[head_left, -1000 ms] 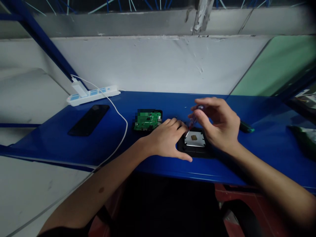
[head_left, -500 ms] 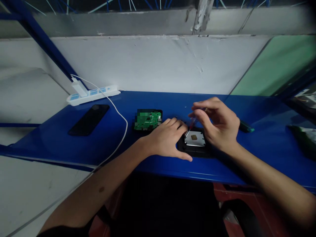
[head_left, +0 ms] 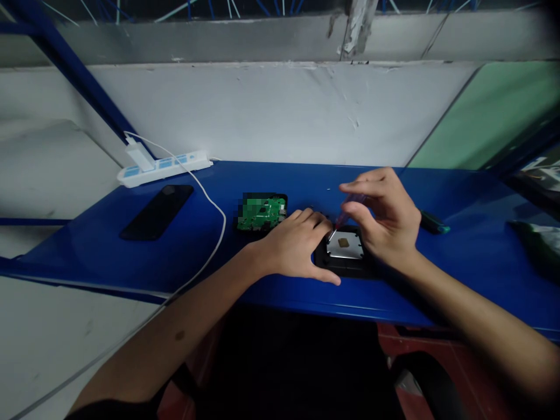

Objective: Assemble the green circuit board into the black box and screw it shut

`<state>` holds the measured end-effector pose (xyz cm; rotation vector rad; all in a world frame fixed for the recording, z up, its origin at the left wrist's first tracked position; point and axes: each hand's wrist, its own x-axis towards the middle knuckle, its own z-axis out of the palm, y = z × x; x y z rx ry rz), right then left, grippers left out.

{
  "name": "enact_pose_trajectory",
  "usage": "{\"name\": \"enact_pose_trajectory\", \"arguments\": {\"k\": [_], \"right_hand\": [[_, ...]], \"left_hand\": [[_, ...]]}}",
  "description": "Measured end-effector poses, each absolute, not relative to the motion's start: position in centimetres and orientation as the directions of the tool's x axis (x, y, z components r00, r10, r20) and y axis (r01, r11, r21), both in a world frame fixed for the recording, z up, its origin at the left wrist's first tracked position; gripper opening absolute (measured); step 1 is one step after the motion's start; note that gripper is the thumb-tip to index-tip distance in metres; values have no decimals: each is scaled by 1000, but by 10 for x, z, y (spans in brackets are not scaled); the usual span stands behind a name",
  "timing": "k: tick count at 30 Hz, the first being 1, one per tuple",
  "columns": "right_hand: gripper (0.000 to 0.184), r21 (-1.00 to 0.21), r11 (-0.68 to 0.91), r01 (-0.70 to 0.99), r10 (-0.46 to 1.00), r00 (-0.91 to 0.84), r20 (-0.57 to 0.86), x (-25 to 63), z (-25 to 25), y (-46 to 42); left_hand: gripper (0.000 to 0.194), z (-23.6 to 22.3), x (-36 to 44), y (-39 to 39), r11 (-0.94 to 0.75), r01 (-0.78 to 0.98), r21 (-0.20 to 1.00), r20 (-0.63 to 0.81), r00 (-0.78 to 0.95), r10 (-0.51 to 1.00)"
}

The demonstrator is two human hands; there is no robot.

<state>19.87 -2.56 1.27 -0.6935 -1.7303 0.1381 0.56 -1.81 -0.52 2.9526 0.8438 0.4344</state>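
A small black device casing (head_left: 347,265) with a silver metal plate (head_left: 345,248) inside lies near the front edge of the blue shelf (head_left: 87,245). My left hand (head_left: 297,245) rests on the casing's left side, thumb along its front edge, fingers curled over the corner. My right hand (head_left: 385,219) pinches a small screwdriver (head_left: 343,219) with a reddish handle; its tip meets the plate's upper left corner. A second black casing with a green circuit board (head_left: 261,213) sits just left of my left hand.
A black phone (head_left: 157,212) lies flat at the left. A white power strip (head_left: 164,168) with a charger and white cable (head_left: 214,233) sits at the back left. A dark green-tipped tool (head_left: 433,223) lies behind my right hand. A dark bag (head_left: 540,242) is at the far right.
My right hand's fingers have shifted slightly on the screwdriver handle, as if turning it. My left hand and the casing have stayed in place.
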Motion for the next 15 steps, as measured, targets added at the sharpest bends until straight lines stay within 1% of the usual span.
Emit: {"name": "enact_pose_trajectory", "arguments": {"k": [3, 4, 5, 7, 9, 10, 12, 15], "right_hand": [[26, -390, 825, 409, 472, -119, 873, 198, 14, -27], [27, -393, 822, 412, 476, -118, 872, 197, 14, -28], [29, -415, 813, 407, 496, -112, 861, 196, 14, -30], [31, -499, 784, 370, 565, -91, 820, 195, 14, -33], [31, -573, 758, 311, 623, -84, 778, 194, 13, -35], [29, -592, 754, 286, 636, -91, 766, 194, 13, -35], [26, -594, 762, 256, 634, -110, 766, 195, 13, -35], [18, -537, 790, 296, 587, -112, 802, 197, 14, -31]], "left_hand": [[88, -6, 6, -18, -852, 512, 113, 263, 811, 522], [88, -7, 6, -18, -853, 510, 112, 267, 811, 520], [88, -7, 6, -18, -854, 508, 109, 270, 812, 518], [89, -7, 6, -18, -856, 506, 105, 275, 813, 514], [89, -6, 6, -18, -856, 506, 108, 272, 813, 515], [88, -6, 6, -18, -855, 506, 112, 271, 813, 516], [87, -5, 6, -18, -854, 507, 116, 266, 813, 518], [87, -5, 6, -18, -853, 511, 109, 260, 813, 520]]}}
